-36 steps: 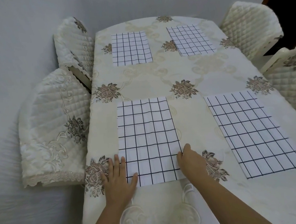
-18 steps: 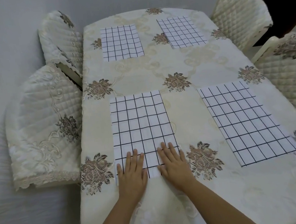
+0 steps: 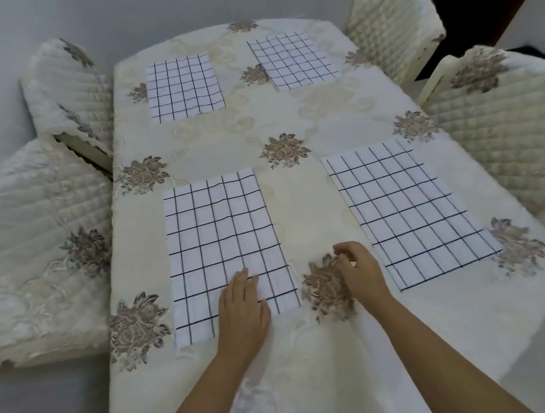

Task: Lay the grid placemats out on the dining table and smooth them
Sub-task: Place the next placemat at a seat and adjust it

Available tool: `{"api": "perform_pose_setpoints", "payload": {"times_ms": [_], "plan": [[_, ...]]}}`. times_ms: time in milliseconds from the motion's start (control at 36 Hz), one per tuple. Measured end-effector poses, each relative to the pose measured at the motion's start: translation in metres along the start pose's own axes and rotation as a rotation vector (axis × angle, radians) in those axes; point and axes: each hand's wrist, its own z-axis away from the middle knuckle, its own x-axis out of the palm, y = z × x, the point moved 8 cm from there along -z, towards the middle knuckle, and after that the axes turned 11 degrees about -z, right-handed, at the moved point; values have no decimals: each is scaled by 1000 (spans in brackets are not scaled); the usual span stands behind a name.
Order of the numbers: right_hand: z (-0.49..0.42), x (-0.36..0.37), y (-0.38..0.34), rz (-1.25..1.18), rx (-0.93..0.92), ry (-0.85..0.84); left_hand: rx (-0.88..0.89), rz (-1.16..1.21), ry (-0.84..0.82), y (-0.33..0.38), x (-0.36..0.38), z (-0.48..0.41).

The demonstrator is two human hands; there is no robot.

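In the head view, four grid placemats already lie on the dining table (image 3: 284, 122), so the step in hand looks like the smoothing. The left hand (image 3: 242, 304) lies flat, fingers straight, on the near right corner of the near-left placemat (image 3: 215, 231), which stretches ahead of it and to its left. The right hand (image 3: 359, 273) is apart from it, off that mat, over the floral motif (image 3: 325, 289) of the tablecloth. Its fingers are loosely curled and hold nothing that shows, though the hand is blurred. The near-right placemat (image 3: 404, 208) lies just to the right of this hand, and the two far placemats (image 3: 184, 86) (image 3: 293, 59) lie well ahead of both hands. The next move probably calls for both palms flat on the near-right mat, stroking outward. Half a second ago both hands lay flat, side by side, on the near-left mat's near edge; the right one has since left it.
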Motion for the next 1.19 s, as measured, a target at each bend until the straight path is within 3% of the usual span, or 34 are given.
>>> {"api": "perform_pose_setpoints", "payload": {"times_ms": [167, 306, 500, 750, 1028, 1194], "plan": [[-31, -97, 21, 79, 60, 114, -149, 398, -154, 100, 10, -19], [-62, -175, 52, 145, 172, 182, -462, 616, -322, 157, 30, -34], [-99, -237, 76, 358, 225, 180, -634, 606, -376, 193, 43, -54], [-122, -255, 92, 459, 454, 56, -777, 585, -369, 208, 43, -71], [-129, -252, 94, 451, 439, -102, -837, 572, -371, 220, 53, -82], [-132, -249, 96, 391, 375, -88, -883, 565, -394, 214, 55, -83]]}}
